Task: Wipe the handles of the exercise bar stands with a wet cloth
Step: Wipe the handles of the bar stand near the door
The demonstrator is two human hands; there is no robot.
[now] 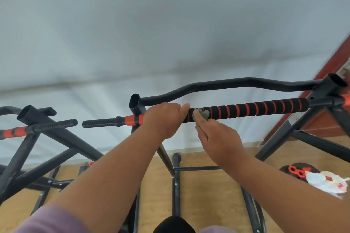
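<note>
The small grey-green wet cloth is lying bunched against the left end of the black foam handle with orange spiral bands, pinched there by the right hand. Limp and damp, it is likely needing a wrap-around pinch to drag well on the spongy foam. The left hand is curling its grip around the handle just left of the cloth, steadying the black tubular steel stand.
</note>
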